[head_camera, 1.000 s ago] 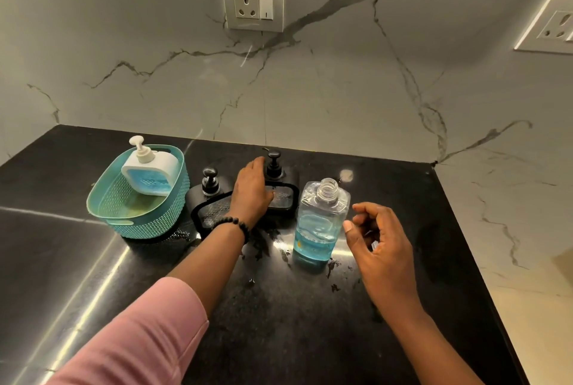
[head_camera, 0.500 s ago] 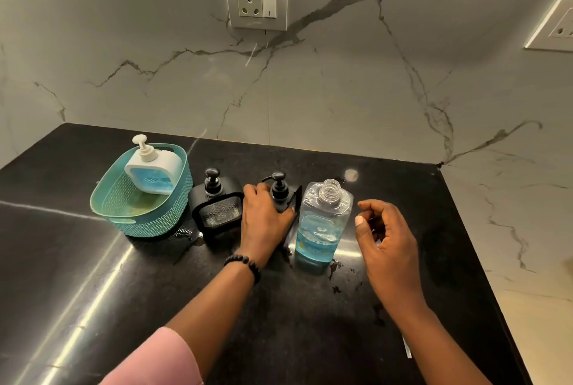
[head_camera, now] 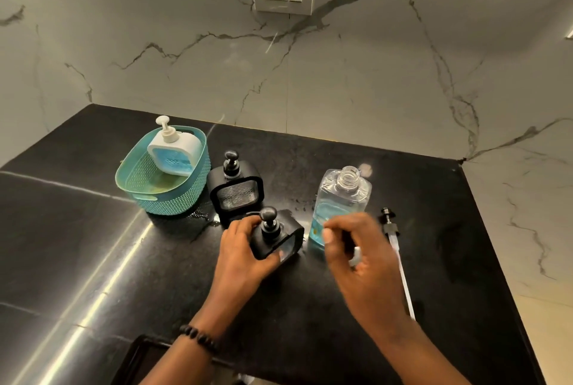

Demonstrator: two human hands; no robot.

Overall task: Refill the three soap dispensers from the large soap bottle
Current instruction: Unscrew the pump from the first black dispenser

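Teal perforated plastic basket [head_camera: 139, 195] sitting far left on black stone tabletop [head_camera: 93, 260], cradling white square pump dispenser [head_camera: 175, 149].

Left hand [head_camera: 240, 248] gripping near black square dispenser [head_camera: 279, 237], fingers wrapping its rigid, likely light body; best hold looks like flat sides.

Right hand [head_camera: 356, 256] hovering, fingers loosely curling, blurred, contents unclear.

Clear large soap bottle [head_camera: 341, 201] standing uncapped, probably slippery.

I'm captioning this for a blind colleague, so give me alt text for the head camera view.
The left hand grips a black soap dispenser on a black counter while the right hand hovers beside it, before an uncapped large soap bottle. Behind: another black dispenser, a white dispenser in a teal basket.
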